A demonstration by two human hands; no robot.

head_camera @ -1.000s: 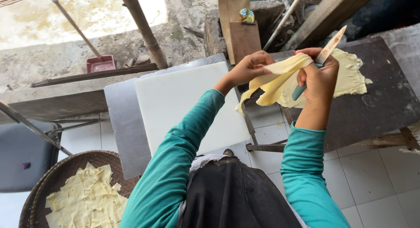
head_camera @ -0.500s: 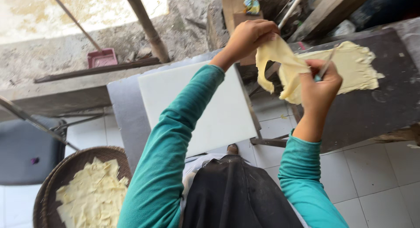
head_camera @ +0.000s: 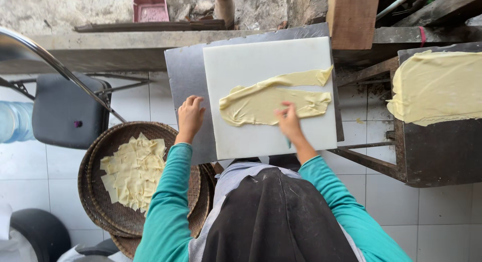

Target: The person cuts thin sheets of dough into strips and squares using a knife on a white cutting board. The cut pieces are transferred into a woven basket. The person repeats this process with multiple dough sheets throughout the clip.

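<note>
A long, crumpled strip of pale yellow dough (head_camera: 273,98) lies on a white cutting board (head_camera: 266,56) that rests on a grey metal sheet (head_camera: 183,73). My right hand (head_camera: 289,120) presses on the strip's lower edge, blurred by motion; a thin teal tool seems tucked under its fingers, though I cannot be sure. My left hand (head_camera: 190,116) lies flat on the metal sheet just left of the board, fingers spread, holding nothing. Both arms wear teal sleeves.
A large dough sheet (head_camera: 437,86) covers a dark table at the right. A round woven basket (head_camera: 130,181) with several cut dough squares sits lower left. A black chair (head_camera: 65,111), a pink dustpan (head_camera: 150,8) and a wooden plank (head_camera: 351,18) stand around.
The dough strip I held up in both hands over the right table now lies on the white board. My view has swung left and down, and my left hand has let go.
</note>
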